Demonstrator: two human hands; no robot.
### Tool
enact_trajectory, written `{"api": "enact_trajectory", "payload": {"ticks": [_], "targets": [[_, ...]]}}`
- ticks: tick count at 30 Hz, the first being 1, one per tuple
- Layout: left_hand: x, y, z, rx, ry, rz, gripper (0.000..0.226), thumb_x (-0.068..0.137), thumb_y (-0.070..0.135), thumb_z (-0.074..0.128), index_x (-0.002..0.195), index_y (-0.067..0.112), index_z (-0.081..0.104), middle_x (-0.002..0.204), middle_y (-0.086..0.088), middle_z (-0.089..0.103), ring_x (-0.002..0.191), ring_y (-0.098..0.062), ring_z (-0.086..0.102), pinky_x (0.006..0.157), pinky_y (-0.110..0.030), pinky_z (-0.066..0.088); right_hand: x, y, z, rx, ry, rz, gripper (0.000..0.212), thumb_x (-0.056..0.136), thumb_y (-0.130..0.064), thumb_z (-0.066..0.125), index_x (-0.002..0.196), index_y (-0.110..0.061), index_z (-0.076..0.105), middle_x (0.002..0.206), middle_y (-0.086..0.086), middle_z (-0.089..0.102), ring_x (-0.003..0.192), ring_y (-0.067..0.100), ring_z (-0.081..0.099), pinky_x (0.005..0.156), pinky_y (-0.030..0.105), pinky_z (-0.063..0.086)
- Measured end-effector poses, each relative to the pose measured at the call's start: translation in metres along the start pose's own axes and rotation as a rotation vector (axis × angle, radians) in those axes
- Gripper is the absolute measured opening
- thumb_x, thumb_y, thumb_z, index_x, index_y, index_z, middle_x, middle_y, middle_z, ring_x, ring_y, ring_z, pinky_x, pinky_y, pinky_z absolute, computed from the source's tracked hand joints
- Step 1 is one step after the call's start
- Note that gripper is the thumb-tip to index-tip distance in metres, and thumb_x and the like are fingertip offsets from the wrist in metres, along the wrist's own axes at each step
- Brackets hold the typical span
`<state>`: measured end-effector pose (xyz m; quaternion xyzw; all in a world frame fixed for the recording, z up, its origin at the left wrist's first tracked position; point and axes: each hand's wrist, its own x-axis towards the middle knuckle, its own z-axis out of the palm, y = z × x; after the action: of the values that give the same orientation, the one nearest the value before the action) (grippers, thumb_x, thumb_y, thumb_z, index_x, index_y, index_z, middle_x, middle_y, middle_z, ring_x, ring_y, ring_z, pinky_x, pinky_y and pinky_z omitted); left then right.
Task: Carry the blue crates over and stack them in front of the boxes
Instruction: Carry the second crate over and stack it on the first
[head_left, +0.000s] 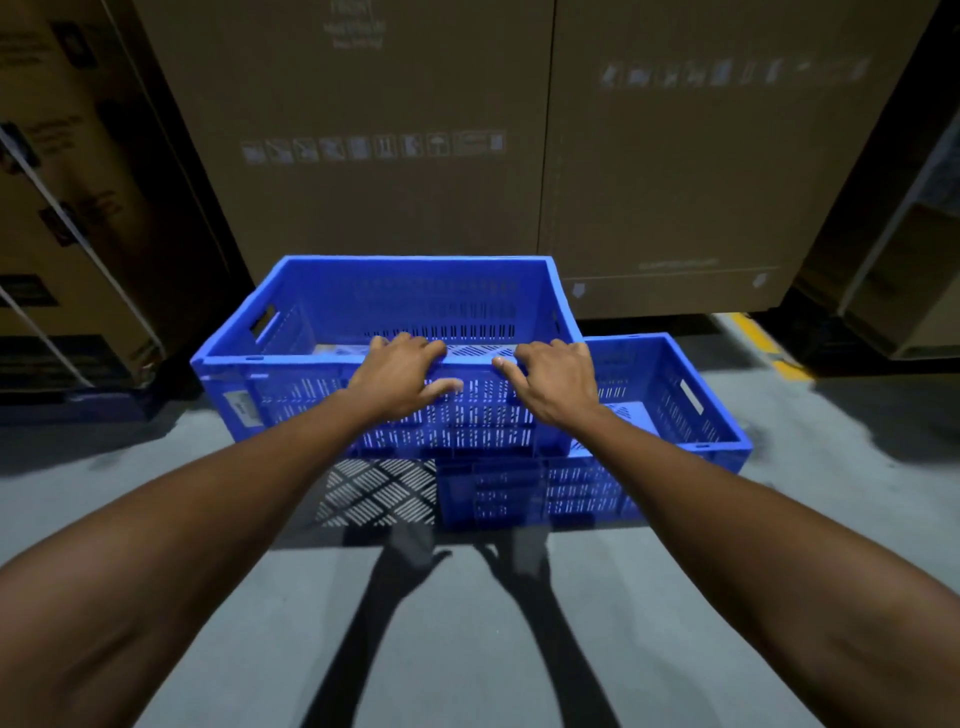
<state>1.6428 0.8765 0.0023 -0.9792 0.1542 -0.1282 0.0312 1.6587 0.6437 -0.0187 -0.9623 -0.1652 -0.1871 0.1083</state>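
A large blue slatted crate (301, 400) hangs a little above the floor, tilted and shifted to the left over a second blue crate (670, 410) that stands on the floor. My left hand (400, 374) and my right hand (558, 387) are close together on the middle of the upper crate's near rim, fingers hooked over the edge and thumbs on the outer wall. Tall brown cardboard boxes (389, 130) rise directly behind both crates. The upper crate's lattice shadow falls on the floor beneath it.
A strapped cardboard box (67, 208) on a dark pallet stands at the left. Another box (909, 291) sits at the right behind a yellow floor line (763, 338). Grey concrete floor (467, 597) lies between me and the crates.
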Motion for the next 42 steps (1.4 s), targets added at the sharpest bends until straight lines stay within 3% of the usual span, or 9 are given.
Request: {"api": "enact_trajectory", "payload": {"ticks": [2,5,7,11,16,19,23,33,42], "targets": [[-0.012,-0.019,0.002,-0.029,0.19,-0.128,0.052,0.092,0.062,0.033,0.107,0.019,0.06,0.107,-0.006,0.058,0.108,-0.028,0.05,0.095,-0.049,0.034,0.0,-0.002,0.001,0.027,0.018,0.049,0.059,0.099,-0.061,0.02,0.065,-0.024,0.05,0.067,-0.006,0.054,0.076,0.02,0.051,0.084,0.042,0.034],[-0.027,-0.055,0.003,-0.066,0.428,-0.535,0.041,0.092,0.047,0.048,0.118,0.017,0.057,0.137,-0.017,0.044,0.134,-0.038,0.031,0.108,-0.064,0.016,0.001,-0.008,0.003,0.028,0.042,0.135,0.058,0.099,-0.058,0.022,0.061,-0.023,0.049,0.071,-0.002,0.062,0.086,0.023,0.053,0.088,0.043,0.033],[-0.036,-0.082,0.004,-0.187,0.46,-0.886,0.053,0.09,0.043,0.056,0.133,0.015,0.045,0.154,-0.02,0.024,0.143,-0.043,0.015,0.11,-0.068,0.008,0.003,-0.012,0.003,0.028,0.042,0.171,0.057,0.099,-0.056,0.024,0.059,-0.023,0.048,0.071,-0.001,0.061,0.089,0.024,0.053,0.09,0.043,0.032],[-0.045,-0.124,0.002,-0.586,0.538,-1.248,0.075,0.084,0.035,0.063,0.147,0.014,0.028,0.159,-0.02,0.011,0.144,-0.044,0.012,0.111,-0.059,0.022,0.005,-0.012,0.004,0.035,0.07,0.204,0.057,0.1,-0.049,0.03,0.055,-0.019,0.048,0.069,0.0,0.058,0.088,0.023,0.052,0.089,0.041,0.03],[-0.043,-0.114,-0.001,-0.588,0.539,-1.257,0.062,0.08,0.014,0.057,0.139,0.013,0.04,0.141,-0.021,0.037,0.126,-0.043,0.034,0.101,-0.049,0.034,0.003,-0.004,0.005,0.023,0.094,0.251,0.052,0.1,-0.044,0.035,0.056,-0.019,0.049,0.074,-0.001,0.06,0.094,0.024,0.054,0.092,0.042,0.028],[-0.039,-0.093,0.004,-0.562,0.542,-1.22,0.05,0.081,0.014,0.054,0.131,0.01,0.047,0.136,-0.021,0.039,0.123,-0.044,0.035,0.102,-0.049,0.033,-0.004,0.015,0.005,0.044,0.101,0.317,0.045,0.1,-0.043,0.035,0.076,-0.024,0.067,0.115,-0.003,0.066,0.121,0.023,0.047,0.11,0.049,0.017],[-0.029,-0.068,0.012,-0.497,0.481,-1.181,0.039,0.084,0.023,0.052,0.121,0.01,0.049,0.134,-0.021,0.038,0.121,-0.043,0.036,0.099,-0.055,0.036,-0.01,0.042,-0.002,0.014,0.002,0.342,0.047,0.102,-0.049,0.026,0.105,-0.025,0.067,0.15,0.003,0.042,0.144,0.025,0.025,0.116,0.055,0.004],[-0.01,-0.018,0.019,-0.293,0.374,-1.08,0.039,0.087,0.031,0.044,0.116,0.006,0.052,0.129,-0.026,0.041,0.119,-0.042,0.037,0.098,-0.055,0.033,-0.02,0.102,-0.019,-0.03,-0.023,0.299,0.054,0.101,-0.052,0.018,0.137,-0.026,0.049,0.156,0.007,0.033,0.146,0.028,0.022,0.117,0.055,0.01],[0.011,0.021,0.021,-0.264,0.376,-1.058,0.039,0.086,0.029,0.044,0.115,0.003,0.051,0.128,-0.028,0.041,0.118,-0.044,0.037,0.097,-0.057,0.034,-0.026,0.144,-0.029,-0.052,-0.012,0.318,0.049,0.102,-0.049,0.022,0.132,-0.028,0.055,0.157,0.007,0.032,0.145,0.029,0.024,0.115,0.053,0.012]]}}
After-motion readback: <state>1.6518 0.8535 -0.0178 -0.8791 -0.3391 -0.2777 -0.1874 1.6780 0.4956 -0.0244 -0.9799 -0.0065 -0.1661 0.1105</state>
